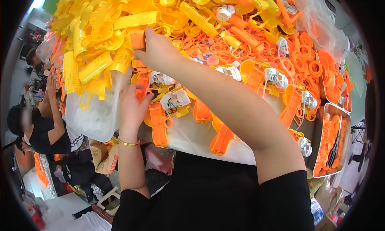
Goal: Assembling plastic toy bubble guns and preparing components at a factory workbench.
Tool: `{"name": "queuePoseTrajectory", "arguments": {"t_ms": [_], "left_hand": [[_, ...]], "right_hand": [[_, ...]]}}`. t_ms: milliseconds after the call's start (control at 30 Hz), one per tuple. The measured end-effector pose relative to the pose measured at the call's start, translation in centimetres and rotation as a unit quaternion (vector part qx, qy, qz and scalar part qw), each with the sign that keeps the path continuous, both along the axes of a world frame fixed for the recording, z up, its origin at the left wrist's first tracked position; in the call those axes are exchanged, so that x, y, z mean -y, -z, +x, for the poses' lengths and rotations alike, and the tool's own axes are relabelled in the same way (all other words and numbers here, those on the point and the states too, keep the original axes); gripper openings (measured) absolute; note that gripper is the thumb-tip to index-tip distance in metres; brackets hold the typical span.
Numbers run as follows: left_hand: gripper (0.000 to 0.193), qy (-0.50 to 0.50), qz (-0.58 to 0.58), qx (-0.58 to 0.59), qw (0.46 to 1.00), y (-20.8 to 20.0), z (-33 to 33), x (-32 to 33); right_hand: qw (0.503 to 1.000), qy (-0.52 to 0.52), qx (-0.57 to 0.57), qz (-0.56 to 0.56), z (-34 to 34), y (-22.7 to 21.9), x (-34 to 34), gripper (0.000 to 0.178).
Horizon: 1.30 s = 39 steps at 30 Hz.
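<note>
We see the right arm slanting across the table (pixel 188 135) toward its left edge, the right hand (pixel 157 49) pinching an orange block (pixel 138 41). Just below, the left hand (pixel 133 104) closes thumb and fingers on an orange housing (pixel 142 86); whether the pieces join, we cannot tell. At the left edge, a translucent bin (pixel 107 128) holds blurred whitish contents; by the near right corner, a tray (pixel 331 173) carries orange discs (pixel 324 150) and scissors (pixel 333 151).

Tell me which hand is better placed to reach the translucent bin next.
Probably your left hand: it is right beside the translucent bin, though an orange part is between its thumb and fingers. Your right hand holds an orange block and reaches diagonally across the white tabletop.
</note>
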<state>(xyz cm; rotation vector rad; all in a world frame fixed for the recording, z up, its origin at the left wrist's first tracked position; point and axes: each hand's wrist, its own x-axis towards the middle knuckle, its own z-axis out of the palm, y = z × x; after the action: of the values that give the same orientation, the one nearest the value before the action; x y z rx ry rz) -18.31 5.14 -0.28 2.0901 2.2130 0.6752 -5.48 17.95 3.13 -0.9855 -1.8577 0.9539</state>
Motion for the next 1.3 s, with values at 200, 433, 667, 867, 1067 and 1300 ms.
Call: {"name": "queuePoseTrajectory", "arguments": {"t_ms": [200, 433, 667, 867, 1067, 1300], "left_hand": [[0.036, -0.004, -0.016, 0.023, 1.0, -0.3, 0.2, 0.0], [0.035, 0.004, 0.004, 0.027, 1.0, 0.0, 0.0, 0.1], [0.034, 0.014, 0.016, 0.029, 0.999, 0.2, -0.3, 0.1], [0.034, 0.012, 0.019, 0.017, 1.0, 0.2, -0.3, 0.1], [0.039, 0.029, 0.013, 0.021, 0.999, 1.6, 0.0, -1.3], [0.038, 0.073, 0.073, 0.029, 0.994, 0.0, -0.4, 1.7]], "right_hand": [[0.999, -0.005, 0.033, 0.006, -1.6, 0.6, -0.3, 0.044], [0.998, -0.005, 0.062, 0.014, -1.6, 0.3, -0.1, 0.045], [0.997, -0.004, 0.071, 0.012, -1.9, 0.4, -0.1, 0.046], [0.997, -0.015, 0.075, 0.02, -2.2, 0.4, -0.4, 0.046], [0.999, 0.042, 0.03, 0.005, 0.6, -0.4, 0.0, 0.041], [0.978, 0.169, 0.026, 0.116, 23.0, -6.3, 8.9, 0.032]]}}
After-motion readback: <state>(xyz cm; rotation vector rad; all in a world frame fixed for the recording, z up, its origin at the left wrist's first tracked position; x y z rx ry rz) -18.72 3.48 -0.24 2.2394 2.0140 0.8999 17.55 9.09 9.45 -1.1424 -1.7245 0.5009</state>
